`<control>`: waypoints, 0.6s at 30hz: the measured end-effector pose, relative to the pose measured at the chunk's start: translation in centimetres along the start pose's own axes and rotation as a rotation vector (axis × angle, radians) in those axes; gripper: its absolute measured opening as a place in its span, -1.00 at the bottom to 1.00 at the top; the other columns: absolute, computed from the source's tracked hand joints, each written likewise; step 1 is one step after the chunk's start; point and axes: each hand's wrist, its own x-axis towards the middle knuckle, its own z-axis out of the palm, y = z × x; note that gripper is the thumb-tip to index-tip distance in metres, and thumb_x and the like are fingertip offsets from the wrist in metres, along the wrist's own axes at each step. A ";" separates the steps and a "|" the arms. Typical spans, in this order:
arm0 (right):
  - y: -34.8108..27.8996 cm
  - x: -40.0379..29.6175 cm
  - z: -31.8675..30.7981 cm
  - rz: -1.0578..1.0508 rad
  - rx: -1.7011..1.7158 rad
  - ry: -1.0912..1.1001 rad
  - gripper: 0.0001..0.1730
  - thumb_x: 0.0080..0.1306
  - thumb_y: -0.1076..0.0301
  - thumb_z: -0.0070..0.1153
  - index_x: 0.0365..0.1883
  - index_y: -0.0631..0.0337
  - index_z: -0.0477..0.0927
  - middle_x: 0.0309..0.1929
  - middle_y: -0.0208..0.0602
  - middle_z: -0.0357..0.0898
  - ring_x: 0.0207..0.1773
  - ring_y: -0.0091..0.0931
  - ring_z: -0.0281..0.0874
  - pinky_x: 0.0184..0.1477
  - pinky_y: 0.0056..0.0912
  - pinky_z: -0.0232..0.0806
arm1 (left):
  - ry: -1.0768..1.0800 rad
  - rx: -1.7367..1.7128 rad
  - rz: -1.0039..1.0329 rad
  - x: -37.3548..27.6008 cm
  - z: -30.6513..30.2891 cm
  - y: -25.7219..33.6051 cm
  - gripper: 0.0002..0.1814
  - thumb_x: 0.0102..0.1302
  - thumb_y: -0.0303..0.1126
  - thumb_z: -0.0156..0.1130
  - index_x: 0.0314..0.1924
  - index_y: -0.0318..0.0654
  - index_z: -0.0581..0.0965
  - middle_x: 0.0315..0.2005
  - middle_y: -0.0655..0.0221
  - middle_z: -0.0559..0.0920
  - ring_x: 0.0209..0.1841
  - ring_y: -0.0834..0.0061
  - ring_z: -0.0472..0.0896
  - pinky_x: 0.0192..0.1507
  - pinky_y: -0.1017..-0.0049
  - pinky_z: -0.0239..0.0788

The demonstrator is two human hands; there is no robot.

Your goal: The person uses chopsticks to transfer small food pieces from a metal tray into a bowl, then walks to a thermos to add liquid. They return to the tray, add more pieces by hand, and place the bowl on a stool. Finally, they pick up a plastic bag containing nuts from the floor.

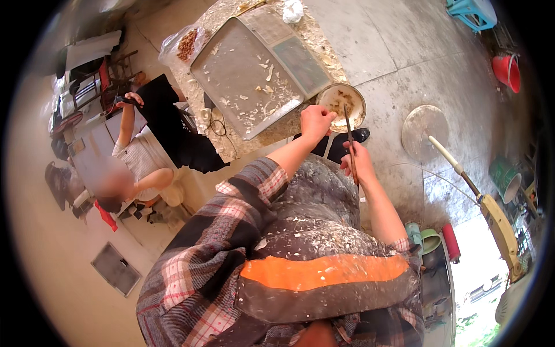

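Over the left rim of a round white bowl with brown residue, my left hand has its thumb and fingertips pinched together; whether something small is between them I cannot tell. My right hand grips a long, thin, dark tool, perhaps a knife or file, whose tip points over the bowl. Beside the bowl, a large metal tray holds pale flakes and shavings. Two flat panels, one greenish, lie along the tray's right side.
The table also bears a plastic bag of brown nuts or beans and a crumpled white bag. At left sits another person with black cloth. At right are a round-based stand, a red bucket and a blue stool.
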 end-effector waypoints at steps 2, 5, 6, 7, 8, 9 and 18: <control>-0.7 -0.4 0.1 0.042 0.027 -0.009 -0.53 0.00 0.45 -0.01 -0.04 0.32 0.44 -0.66 -0.25 0.49 -0.69 -0.50 0.44 -0.62 -0.44 0.26 | 0.023 0.077 0.108 0.5 -0.3 -1.0 -0.88 0.15 -0.53 0.18 -0.38 -0.47 0.59 -0.63 0.26 0.61 -0.68 0.54 0.58 -0.65 0.58 0.46; 1.3 0.4 -0.1 -0.070 -0.037 -0.019 -0.51 0.01 0.45 0.01 -0.01 0.33 0.43 -0.65 -0.29 0.47 -0.65 -0.56 0.39 -0.56 -0.50 0.23 | 0.099 0.188 0.395 0.9 -0.4 -3.1 -0.83 0.13 -0.56 0.15 -0.28 -0.46 0.59 -0.59 0.26 0.62 -0.68 0.51 0.59 -0.61 0.53 0.46; 2.2 0.7 -0.3 -0.122 -0.051 -0.014 -0.51 0.02 0.45 0.02 0.00 0.33 0.43 -0.65 -0.30 0.46 -0.65 -0.56 0.38 -0.56 -0.51 0.22 | 0.086 0.135 0.337 0.2 -1.1 -2.1 -0.80 0.04 -0.45 0.17 -0.30 -0.25 0.63 -0.51 0.16 0.64 -0.38 0.20 0.63 -0.28 0.38 0.44; 2.0 0.6 -0.2 -0.177 -0.067 -0.014 -0.50 0.03 0.46 0.02 0.01 0.34 0.42 -0.66 -0.31 0.46 -0.65 -0.57 0.37 -0.56 -0.52 0.21 | 0.131 0.164 0.385 -0.5 -2.4 -1.1 -0.81 0.04 -0.45 0.16 -0.30 -0.25 0.63 -0.50 0.16 0.64 -0.38 0.22 0.63 -0.28 0.38 0.44; 1.8 0.3 -0.2 -0.142 -0.052 -0.018 -0.48 0.02 0.47 0.04 0.03 0.35 0.42 -0.63 -0.32 0.46 -0.62 -0.56 0.38 -0.53 -0.51 0.22 | 0.176 0.193 0.434 -1.1 -4.1 -0.2 -0.81 0.04 -0.45 0.16 -0.31 -0.24 0.63 -0.49 0.17 0.63 -0.39 0.24 0.62 -0.28 0.39 0.44; 0.9 -0.2 -0.2 -0.090 -0.004 -0.043 -0.46 0.01 0.47 0.05 0.04 0.34 0.42 -0.63 -0.33 0.46 -0.61 -0.56 0.38 -0.52 -0.51 0.21 | 0.228 0.228 0.478 -1.6 -6.1 0.1 -0.81 0.04 -0.46 0.15 -0.31 -0.24 0.63 -0.48 0.17 0.63 -0.39 0.26 0.62 -0.28 0.40 0.43; 2.6 -0.6 -0.7 -0.072 -0.011 0.041 -0.42 0.07 0.49 0.06 0.14 0.26 0.38 -0.64 -0.38 0.44 -0.67 -0.63 0.30 -0.57 -0.54 0.15 | 0.546 0.772 0.399 2.0 -16.3 -1.8 -0.75 0.10 -0.39 0.23 -0.17 -0.13 0.55 -0.24 0.27 0.53 -0.28 0.19 0.56 -0.22 0.28 0.39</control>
